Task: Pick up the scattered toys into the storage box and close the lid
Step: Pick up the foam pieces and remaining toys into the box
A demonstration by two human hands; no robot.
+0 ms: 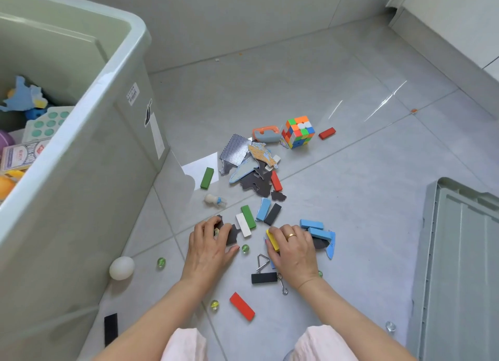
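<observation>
The fingers of the right hand [293, 248] curl round a yellow block [272, 239] and the left hand [212, 243] grips dark puzzle pieces [232, 235] on the floor, gathering toys for the storage box [89, 133] nearby.

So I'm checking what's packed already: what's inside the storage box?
Inside the storage box: a blue foam piece, a white tray with green dots, a card box, something purple and something orange. The box wall hides the rest.

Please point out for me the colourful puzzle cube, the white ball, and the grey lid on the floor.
Colourful puzzle cube [299, 131], head view, on its top front corner.
White ball [121, 268], head view, on its centre.
Grey plastic lid [464, 266], head view, on its ribbed inner surface.
</observation>
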